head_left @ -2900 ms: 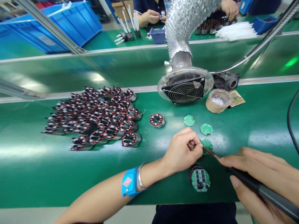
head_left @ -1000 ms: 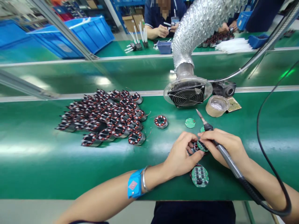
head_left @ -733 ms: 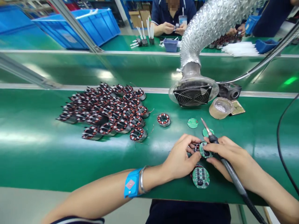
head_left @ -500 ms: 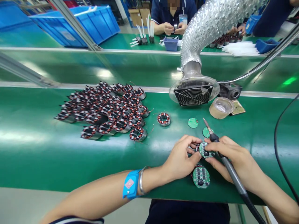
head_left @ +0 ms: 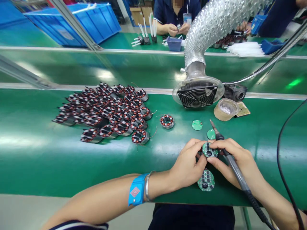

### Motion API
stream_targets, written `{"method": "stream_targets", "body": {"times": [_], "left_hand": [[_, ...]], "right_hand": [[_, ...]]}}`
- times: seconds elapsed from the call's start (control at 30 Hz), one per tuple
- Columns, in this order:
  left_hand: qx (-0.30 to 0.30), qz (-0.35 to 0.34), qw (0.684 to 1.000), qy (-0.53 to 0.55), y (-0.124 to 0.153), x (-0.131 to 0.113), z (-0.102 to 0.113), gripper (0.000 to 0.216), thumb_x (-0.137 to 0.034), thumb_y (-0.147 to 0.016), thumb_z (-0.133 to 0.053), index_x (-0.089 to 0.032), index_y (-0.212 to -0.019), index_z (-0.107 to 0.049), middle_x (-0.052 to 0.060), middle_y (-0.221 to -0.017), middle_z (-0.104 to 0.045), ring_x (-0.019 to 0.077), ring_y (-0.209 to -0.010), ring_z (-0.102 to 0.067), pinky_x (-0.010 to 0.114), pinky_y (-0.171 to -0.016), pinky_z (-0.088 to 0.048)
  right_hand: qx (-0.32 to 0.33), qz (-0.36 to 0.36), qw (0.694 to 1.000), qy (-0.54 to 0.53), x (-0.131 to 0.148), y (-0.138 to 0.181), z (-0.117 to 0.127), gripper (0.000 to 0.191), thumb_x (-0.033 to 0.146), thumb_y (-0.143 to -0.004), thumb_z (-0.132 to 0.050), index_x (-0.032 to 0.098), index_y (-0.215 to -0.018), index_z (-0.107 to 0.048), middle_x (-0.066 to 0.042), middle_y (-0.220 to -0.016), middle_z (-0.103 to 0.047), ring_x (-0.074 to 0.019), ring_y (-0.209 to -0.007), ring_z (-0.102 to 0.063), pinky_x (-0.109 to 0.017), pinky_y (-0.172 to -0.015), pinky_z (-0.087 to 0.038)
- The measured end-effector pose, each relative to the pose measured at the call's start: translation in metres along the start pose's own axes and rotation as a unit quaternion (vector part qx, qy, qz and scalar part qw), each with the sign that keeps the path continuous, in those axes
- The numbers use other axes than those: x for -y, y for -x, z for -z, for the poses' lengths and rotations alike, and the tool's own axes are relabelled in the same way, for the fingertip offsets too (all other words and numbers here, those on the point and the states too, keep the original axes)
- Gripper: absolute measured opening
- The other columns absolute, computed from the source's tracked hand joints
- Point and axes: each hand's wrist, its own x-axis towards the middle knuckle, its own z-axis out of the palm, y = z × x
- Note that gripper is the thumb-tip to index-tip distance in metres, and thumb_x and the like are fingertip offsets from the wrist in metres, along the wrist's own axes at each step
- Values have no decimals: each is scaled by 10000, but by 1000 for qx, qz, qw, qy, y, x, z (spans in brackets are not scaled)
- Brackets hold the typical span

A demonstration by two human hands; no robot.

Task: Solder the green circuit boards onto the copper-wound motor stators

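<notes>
A round green circuit board [head_left: 210, 149] with black chips is pinched between both hands above the bench. My left hand [head_left: 189, 163] grips its left edge, fingers curled behind it; what lies under the board is mostly hidden. My right hand [head_left: 236, 161] has its thumb and forefinger on the board's right side. A soldering iron [head_left: 233, 167] also rests in that hand, its tip pointing up and away from the board. Just below sits a second populated board [head_left: 206, 180], partly covered by my left hand. Beyond my fingers lie two bare-looking green discs, the nearer disc [head_left: 211, 134] and the farther disc [head_left: 197, 125].
Many wound motor stators [head_left: 107, 110] crowd the left of the bench, with one single stator [head_left: 167, 121] apart. A fume extractor [head_left: 198, 94] hangs ahead, beside a round tub [head_left: 225, 109]. The iron's cable [head_left: 279, 159] loops at right. Across the bench a person [head_left: 176, 19] handles a small part.
The fingers of my left hand have closed in on the board's edge, and the board is turned slightly. My right thumb has come up to the board's lower edge. The view has shifted slightly.
</notes>
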Motion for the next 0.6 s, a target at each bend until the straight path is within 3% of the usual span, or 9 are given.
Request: {"method": "stream_targets", "body": {"times": [0.2, 0.4, 0.6], "left_hand": [[1, 37, 999, 4, 1, -1, -2, 409, -63, -863, -450, -201, -1208, -621, 72, -1067, -592, 188, -1003, -583, 364, -918, -512], [-3, 65, 994, 85, 2, 4, -6, 364, -108, -861, -521, -197, -1198, -624, 77, -1096, -576, 167, -936, -627, 316, -809, -581], [-9, 78, 989, 127, 2, 10, -5, 339, -78, -804, -601, -188, -1121, -648, 63, -1050, -575, 170, -939, -627, 305, -777, -600]], "right_hand": [[17, -2, 1000, 26, 6, 3, 3, 253, 200, -842, -623, 257, -1082, -569, -36, -956, -676, -195, -847, -604, -320, -726, -510], [34, 17, 996, 82, 13, 4, 7, 181, 185, -857, -568, 236, -1031, -580, -25, -717, -609, -193, -715, -512, -295, -592, -445], [47, 7, 996, 80, 12, 2, 11, 208, 177, -830, -582, 242, -1026, -598, -25, -729, -617, -200, -735, -529, -292, -605, -462]]}}
